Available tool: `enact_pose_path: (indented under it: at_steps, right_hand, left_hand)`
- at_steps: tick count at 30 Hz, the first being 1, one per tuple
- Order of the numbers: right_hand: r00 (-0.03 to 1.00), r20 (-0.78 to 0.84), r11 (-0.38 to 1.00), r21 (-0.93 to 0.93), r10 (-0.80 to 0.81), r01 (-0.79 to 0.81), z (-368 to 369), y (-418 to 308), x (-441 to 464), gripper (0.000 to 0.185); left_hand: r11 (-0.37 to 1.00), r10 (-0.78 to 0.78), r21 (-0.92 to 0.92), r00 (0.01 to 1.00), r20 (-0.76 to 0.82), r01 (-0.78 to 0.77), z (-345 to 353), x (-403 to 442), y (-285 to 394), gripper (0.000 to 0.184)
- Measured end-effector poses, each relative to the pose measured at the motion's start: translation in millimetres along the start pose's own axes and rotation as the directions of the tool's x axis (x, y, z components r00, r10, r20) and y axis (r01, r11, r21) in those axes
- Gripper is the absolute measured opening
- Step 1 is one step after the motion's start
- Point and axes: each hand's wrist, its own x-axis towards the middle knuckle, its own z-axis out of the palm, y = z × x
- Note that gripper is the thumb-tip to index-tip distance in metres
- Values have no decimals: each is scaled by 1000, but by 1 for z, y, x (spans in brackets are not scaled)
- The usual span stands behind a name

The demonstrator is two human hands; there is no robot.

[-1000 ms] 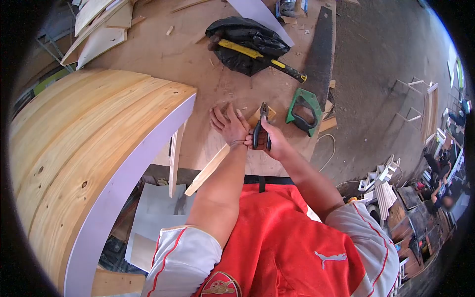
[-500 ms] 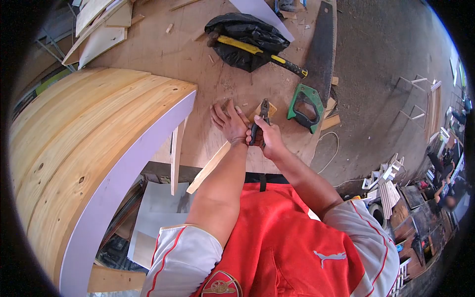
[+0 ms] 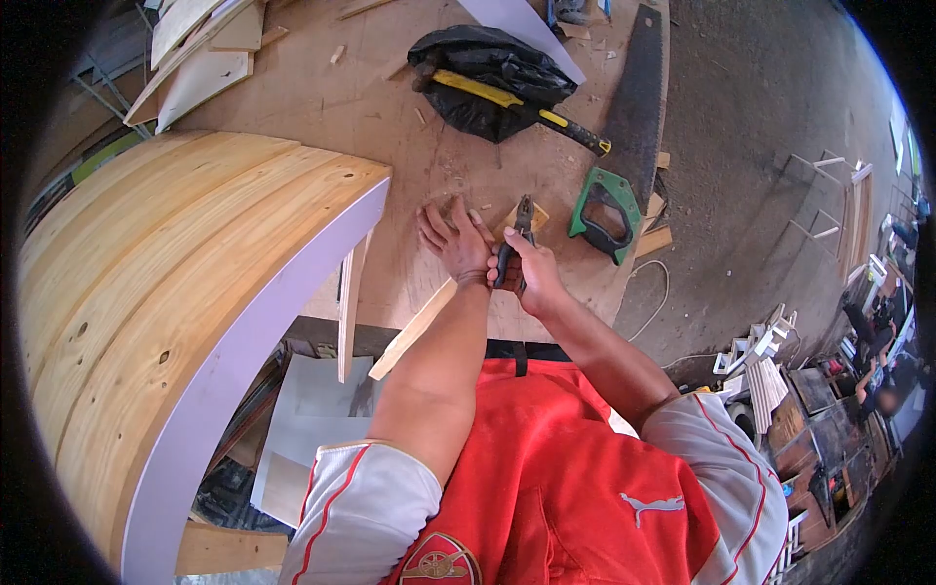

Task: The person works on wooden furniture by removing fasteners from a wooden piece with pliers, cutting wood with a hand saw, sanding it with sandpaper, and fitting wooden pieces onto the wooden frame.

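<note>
My right hand (image 3: 529, 272) is closed around the dark handles of a pair of pliers (image 3: 526, 216). The plier jaws point away from me, over the far end of a narrow wooden strip (image 3: 413, 330). This strip runs slantwise under my hands and sticks out past the table's near edge. My left hand (image 3: 455, 241) lies with its fingers spread, across the strip and the tabletop, its wrist close to the plier handles. What the jaws touch, if anything, is too small to make out.
On the plywood table (image 3: 322, 93) lie a hammer (image 3: 478, 88) on a black plastic bag (image 3: 468, 47) and a green-handled handsaw (image 3: 629, 136). A large slatted wooden piece (image 3: 185, 263) stands at left. Stacked boards (image 3: 203, 73) sit behind it. A person (image 3: 868, 390) is far right.
Both hands and the pliers hold nearly the same pose. The whole view has shifted very slightly.
</note>
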Motion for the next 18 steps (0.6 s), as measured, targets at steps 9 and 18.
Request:
enact_pose_path:
  at_steps: [9,18]
  right_hand:
    - [998,9,997,34,69,-69,2,-3,1,36]
    - [994,40,994,22,104,-105,3,-10,-3,40]
  left_hand:
    - [1000,-8,1,999,37,8,1,-2,-1,48]
    - [1000,13,18,1000,-9,-13,1,-1,0,48]
